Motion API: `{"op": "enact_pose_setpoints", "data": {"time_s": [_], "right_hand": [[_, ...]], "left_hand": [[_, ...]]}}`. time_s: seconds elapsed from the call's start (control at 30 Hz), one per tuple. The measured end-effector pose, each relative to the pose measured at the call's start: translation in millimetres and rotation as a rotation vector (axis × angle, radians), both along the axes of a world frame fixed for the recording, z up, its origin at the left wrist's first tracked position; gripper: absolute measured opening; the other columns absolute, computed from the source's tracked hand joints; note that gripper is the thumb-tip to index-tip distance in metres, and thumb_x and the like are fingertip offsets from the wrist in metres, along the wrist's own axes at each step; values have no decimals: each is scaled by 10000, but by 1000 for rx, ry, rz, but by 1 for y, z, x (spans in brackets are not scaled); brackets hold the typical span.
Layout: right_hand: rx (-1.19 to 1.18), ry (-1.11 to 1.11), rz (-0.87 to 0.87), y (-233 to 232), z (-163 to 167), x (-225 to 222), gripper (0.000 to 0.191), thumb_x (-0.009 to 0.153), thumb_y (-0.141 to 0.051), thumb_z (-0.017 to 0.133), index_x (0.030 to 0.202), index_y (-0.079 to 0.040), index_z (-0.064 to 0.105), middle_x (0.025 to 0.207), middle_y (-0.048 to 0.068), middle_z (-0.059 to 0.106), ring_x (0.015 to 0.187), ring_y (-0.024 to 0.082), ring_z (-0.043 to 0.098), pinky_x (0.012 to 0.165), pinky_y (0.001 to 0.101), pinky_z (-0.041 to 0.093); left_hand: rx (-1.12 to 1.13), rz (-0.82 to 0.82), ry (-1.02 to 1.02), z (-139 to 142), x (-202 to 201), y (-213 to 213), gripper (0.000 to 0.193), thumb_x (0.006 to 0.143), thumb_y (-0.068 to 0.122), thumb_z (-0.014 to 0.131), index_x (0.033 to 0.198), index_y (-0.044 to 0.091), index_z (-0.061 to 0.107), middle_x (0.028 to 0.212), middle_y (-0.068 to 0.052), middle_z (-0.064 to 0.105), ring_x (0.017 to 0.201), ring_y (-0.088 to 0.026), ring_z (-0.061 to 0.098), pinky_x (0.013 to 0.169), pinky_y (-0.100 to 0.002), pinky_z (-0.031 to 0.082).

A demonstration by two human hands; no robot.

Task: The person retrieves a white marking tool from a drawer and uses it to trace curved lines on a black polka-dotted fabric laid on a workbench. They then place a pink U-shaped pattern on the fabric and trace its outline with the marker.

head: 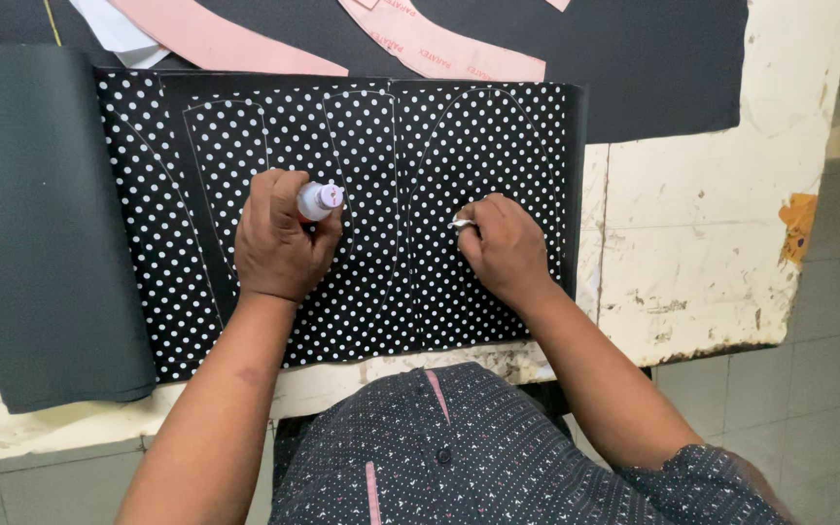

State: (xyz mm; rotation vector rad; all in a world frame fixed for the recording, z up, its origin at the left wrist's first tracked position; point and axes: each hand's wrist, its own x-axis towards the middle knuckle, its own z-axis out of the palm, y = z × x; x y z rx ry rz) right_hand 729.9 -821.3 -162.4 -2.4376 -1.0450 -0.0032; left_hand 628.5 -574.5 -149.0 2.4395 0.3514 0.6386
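Note:
A black sheet with white polka dots (381, 136) lies flat on the worn white table (692, 253), with curved outlines drawn across it. My left hand (279, 238) rests on the sheet and grips a small white bottle with a pale cap (320, 200). My right hand (503, 248) presses on the sheet a little to the right, its fingers closed around a small silver tool (461, 225) whose tip touches the material.
A plain dark grey sheet (36, 224) lies to the left, curling over the table's front edge. Pink paper patterns (439, 49) and a white piece (119, 29) lie on black material at the back. A tiled floor (809, 408) shows to the right.

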Motion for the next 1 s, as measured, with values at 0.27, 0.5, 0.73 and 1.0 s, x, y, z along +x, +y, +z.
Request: {"op": "enact_pose_setpoints", "data": {"time_s": [0.27, 0.5, 0.73, 1.0], "right_hand": [[-43, -1, 80, 3, 7, 5, 57, 861, -72, 680, 914, -73, 659, 867, 80, 629, 810, 264, 644, 719, 394, 527], [53, 260, -161, -15, 13, 10, 84, 956, -142, 648, 944, -63, 677, 911, 72, 671, 801, 237, 668, 732, 359, 535], [-28, 337, -139, -16, 9, -6, 97, 916, -160, 657, 941, -74, 692, 924, 73, 686, 826, 252, 685, 735, 373, 538], [-13, 79, -8, -6, 6, -10, 40, 879, -82, 671, 916, -68, 665, 864, 71, 648, 804, 261, 660, 717, 390, 535]], "left_hand": [[-6, -3, -13, 4, 1, 0, 482, 949, 206, 771, 1290, 192, 431, 1105, -94, 571, 904, -326, 644, 712, -455, 542], [9, 3, -9, 4, -1, -1, 495, 940, 212, 773, 1294, 186, 428, 1138, -104, 573, 925, -338, 649, 726, -455, 553], [7, 12, -5, 5, 0, -2, 474, 947, 212, 779, 1282, 182, 446, 1134, -104, 576, 934, -333, 654, 736, -453, 557], [15, 3, -24, 6, 0, -3, 484, 950, 207, 778, 1297, 169, 442, 1139, -105, 575, 931, -339, 651, 737, -455, 556]]}}
